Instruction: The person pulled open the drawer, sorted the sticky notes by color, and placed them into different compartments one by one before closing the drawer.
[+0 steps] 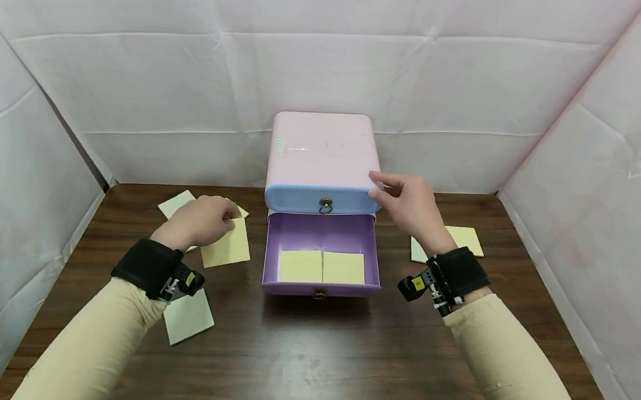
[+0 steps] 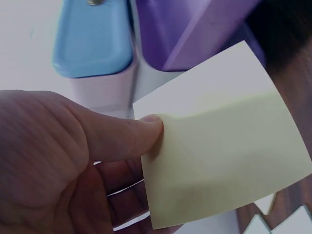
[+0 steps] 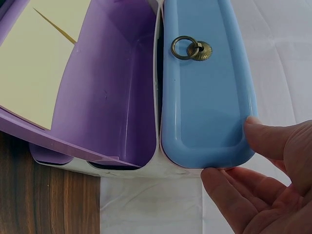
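Note:
A small pink drawer cabinet [image 1: 320, 153] stands at the back of the dark wood table. Its blue upper drawer [image 1: 323, 202] [image 3: 204, 97] is closed; the purple lower drawer [image 1: 322, 254] [image 3: 112, 87] is pulled out with two yellow sticky notes [image 1: 320, 266] [image 3: 29, 58] lying flat inside. My left hand [image 1: 202, 219] [image 2: 68, 161] pinches a yellow sticky note [image 1: 227, 246] [image 2: 224, 165] between thumb and fingers, left of the cabinet. My right hand [image 1: 408, 201] [image 3: 263, 170] rests its fingertips on the cabinet's right upper corner, beside the blue drawer front.
More sticky notes lie on the table: one at the back left [image 1: 176, 203], a pale one near my left wrist [image 1: 188, 318], and some at the right [image 1: 464, 240]. White sheeted walls close in the table on three sides.

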